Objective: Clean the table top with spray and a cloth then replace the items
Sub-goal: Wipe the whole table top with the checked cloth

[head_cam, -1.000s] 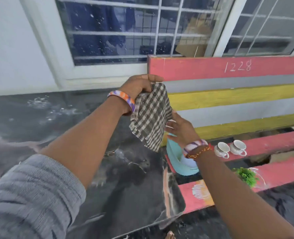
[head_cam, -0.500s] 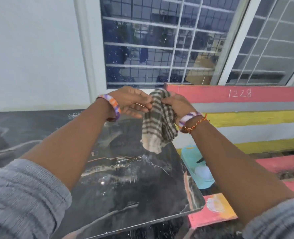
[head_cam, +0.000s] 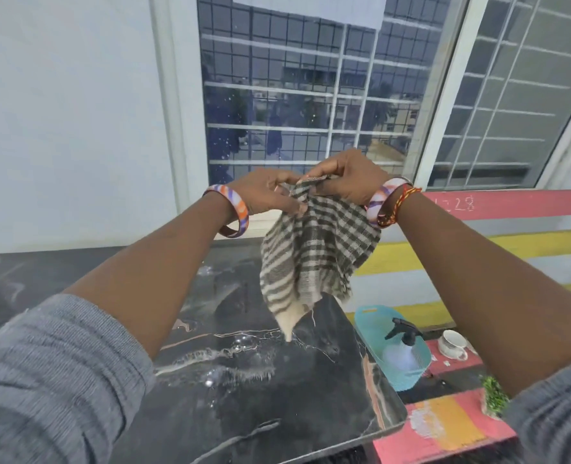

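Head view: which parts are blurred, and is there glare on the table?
Head view: the sleeves at the bottom corners are motion-blurred; the cloth held by both hands stays fairly sharp; pale window light glares off the wet dark table top; the wide lens bends the window bars.

The cloth, checked dark and cream, hangs bunched in the air above the table, its pale corner pointing down; the table top is black marble, wet and streaked; the spray bottle stands in a teal basket just beside its right edge.
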Available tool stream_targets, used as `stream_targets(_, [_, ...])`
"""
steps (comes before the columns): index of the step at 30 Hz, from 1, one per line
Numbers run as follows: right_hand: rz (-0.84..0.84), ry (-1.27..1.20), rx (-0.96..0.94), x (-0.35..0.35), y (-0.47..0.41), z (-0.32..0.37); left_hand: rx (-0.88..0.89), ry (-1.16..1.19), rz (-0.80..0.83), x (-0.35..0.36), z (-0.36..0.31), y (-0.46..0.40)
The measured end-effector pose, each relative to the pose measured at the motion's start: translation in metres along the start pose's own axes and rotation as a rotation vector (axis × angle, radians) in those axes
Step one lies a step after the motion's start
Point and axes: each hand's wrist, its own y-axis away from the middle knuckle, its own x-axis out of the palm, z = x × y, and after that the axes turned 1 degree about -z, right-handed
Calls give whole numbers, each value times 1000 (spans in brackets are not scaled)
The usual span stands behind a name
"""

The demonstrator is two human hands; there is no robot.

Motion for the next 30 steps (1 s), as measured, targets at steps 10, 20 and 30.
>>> stream_targets(10, [-50, 155, 92, -3, 14, -17, -189, -147, 95, 20, 5, 0])
stream_targets(20, [108, 179, 170, -7, 18, -31, -221, -263, -6, 11, 35, 8])
stream_targets(30, [476, 226, 445, -12, 25, -54, -276, 214, -108, -11, 72, 21])
